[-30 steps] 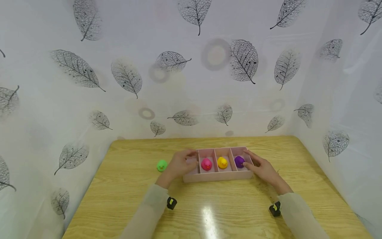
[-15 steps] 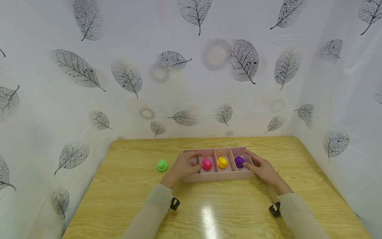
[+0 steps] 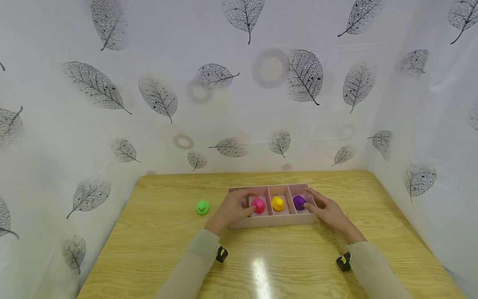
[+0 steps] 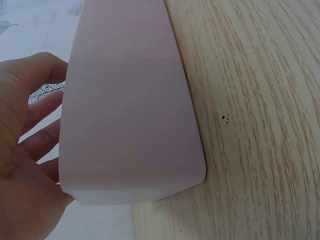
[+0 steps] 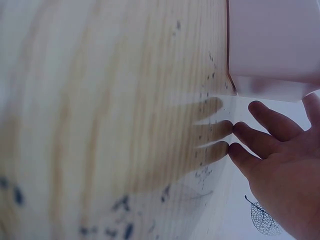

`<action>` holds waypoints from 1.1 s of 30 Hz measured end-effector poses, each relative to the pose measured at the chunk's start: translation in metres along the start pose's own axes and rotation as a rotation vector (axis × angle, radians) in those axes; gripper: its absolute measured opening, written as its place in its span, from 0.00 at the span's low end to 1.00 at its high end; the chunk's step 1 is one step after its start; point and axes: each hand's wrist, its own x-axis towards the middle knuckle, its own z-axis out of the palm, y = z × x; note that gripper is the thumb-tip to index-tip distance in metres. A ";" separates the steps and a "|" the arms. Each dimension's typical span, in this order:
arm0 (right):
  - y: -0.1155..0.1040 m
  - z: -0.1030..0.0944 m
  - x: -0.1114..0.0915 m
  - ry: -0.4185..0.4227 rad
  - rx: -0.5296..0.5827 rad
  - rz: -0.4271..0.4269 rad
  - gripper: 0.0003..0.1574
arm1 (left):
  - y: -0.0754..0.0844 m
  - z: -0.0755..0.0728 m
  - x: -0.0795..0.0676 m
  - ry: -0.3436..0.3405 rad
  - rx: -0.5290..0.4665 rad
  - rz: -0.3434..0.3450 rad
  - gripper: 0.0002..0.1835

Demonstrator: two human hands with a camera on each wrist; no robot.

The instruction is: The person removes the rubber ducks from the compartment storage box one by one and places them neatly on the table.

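A pink box with a row of several compartments lies on the table. Inside are a pink rubber duck, a yellow rubber duck and a purple rubber duck, each in its own compartment. My left hand reaches over the box's left end, thumb and forefinger parted at the pink duck; whether they touch it is unclear. At the right end, my right hand has its thumb by the purple duck and its forefinger near the back corner. The right wrist view shows its other fingers extended outside the box.
A green rubber duck sits on the wooden table, left of the box. Leaf-patterned white sheeting encloses the back and sides.
My left hand has moved rightward over the box, from its leftmost compartment to the pink duck. The right hand and the ducks have stayed put.
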 end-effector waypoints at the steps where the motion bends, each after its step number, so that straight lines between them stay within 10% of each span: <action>1: 0.000 0.000 0.000 0.000 -0.001 -0.001 0.48 | 0.000 0.001 0.000 0.001 0.007 -0.001 0.22; 33: -0.001 0.001 -0.001 0.008 -0.013 -0.015 0.47 | -0.004 0.019 0.021 -0.085 0.151 -0.072 0.24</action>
